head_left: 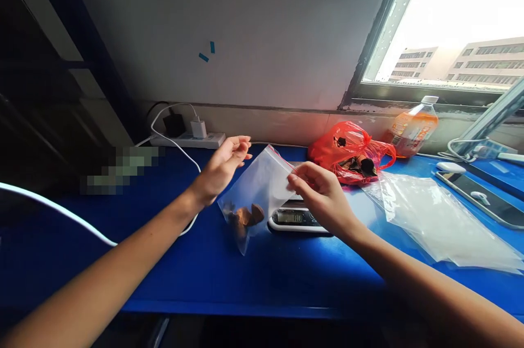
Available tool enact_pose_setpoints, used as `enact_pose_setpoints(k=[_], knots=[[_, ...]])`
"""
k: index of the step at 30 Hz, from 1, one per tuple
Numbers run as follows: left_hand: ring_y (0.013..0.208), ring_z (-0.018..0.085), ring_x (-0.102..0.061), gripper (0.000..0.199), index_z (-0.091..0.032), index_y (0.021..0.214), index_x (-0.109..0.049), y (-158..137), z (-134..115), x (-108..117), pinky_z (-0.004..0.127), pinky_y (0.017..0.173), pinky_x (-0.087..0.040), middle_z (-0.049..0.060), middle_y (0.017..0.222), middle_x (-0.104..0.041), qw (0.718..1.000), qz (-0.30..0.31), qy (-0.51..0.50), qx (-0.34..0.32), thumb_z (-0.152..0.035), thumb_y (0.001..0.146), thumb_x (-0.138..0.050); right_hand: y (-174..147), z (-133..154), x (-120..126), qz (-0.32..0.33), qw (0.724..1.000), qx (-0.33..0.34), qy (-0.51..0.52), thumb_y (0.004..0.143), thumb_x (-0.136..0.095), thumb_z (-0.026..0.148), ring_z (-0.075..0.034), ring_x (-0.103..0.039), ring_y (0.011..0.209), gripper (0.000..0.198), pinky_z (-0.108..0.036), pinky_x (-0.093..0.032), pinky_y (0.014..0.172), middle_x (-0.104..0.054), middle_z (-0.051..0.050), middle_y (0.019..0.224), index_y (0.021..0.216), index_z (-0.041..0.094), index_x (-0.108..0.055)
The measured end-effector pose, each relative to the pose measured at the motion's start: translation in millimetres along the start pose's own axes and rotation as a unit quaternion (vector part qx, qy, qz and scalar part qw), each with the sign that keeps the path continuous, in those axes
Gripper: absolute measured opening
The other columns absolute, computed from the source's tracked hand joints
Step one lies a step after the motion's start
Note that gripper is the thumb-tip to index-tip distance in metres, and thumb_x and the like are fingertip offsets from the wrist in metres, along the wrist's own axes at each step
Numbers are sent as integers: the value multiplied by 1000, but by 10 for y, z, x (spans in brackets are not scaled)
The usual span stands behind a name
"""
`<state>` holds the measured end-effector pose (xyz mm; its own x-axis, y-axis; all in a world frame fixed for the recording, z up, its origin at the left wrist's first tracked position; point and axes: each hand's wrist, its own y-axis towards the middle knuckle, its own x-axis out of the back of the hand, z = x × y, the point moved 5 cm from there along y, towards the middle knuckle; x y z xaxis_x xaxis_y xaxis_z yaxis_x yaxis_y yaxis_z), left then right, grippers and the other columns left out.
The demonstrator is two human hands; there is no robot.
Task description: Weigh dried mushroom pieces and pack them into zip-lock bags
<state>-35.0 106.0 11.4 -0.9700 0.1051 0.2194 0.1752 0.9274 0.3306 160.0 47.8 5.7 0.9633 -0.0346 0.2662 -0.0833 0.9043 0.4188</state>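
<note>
My right hand [321, 192] pinches the zip edge of a clear zip-lock bag [262, 181] between thumb and fingers. The bag hangs tilted, and several brown dried pieces [245, 217] lie in its lower corner; their exact kind is unclear. To the bag's left, my left hand [229, 165] is raised with loosely bent fingers, apart from the bag and holding nothing. Behind the bag and right hand stands a kitchen scale [297, 222], partly hidden, its display reading zero.
A red plastic bag [339, 146] with dark dried pieces sits near the wall beside an orange drink bottle [413, 127]. Flat clear bags [446, 222] lie at right, near a phone [487, 201]. A power strip [208, 141] and white cable [61, 209] occupy the left.
</note>
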Motion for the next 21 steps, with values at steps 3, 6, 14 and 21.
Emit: enact_pose_setpoints(k=[3,6,14,21], knots=[[107,25,-61,39,-18,110,-64,35,108,-7,41,94,-47,12,117,-65,995,9,-20,96,-50,87,-60,-21,-42,-24,-23,999,-14,39,83,-59,34,-12,-56,65,16,-26,-42,61,-59,2,70,89,20,-56],[87,21,-65,33,-17,100,-68,42,147,-69,33,76,-51,9,97,-71,988,53,-68,130,-46,85,-63,-37,-54,-105,-11,997,-21,71,82,-57,30,-12,-55,64,18,-27,-43,61,-57,4,69,97,22,-52],[62,11,-56,25,-16,84,-68,33,25,1,22,56,-45,1,72,-64,991,-1,-100,85,-36,71,-76,-151,-24,-242,15,999,5,46,87,-51,28,-12,-51,61,27,-25,-38,55,-53,6,70,112,23,-44],[57,12,-52,20,-16,78,-65,-19,-119,-10,24,53,-40,0,69,-62,1000,5,17,26,-35,78,-66,-96,34,-216,28,999,14,18,83,-59,35,-13,-54,67,39,-26,-41,57,-54,4,76,116,21,-42]])
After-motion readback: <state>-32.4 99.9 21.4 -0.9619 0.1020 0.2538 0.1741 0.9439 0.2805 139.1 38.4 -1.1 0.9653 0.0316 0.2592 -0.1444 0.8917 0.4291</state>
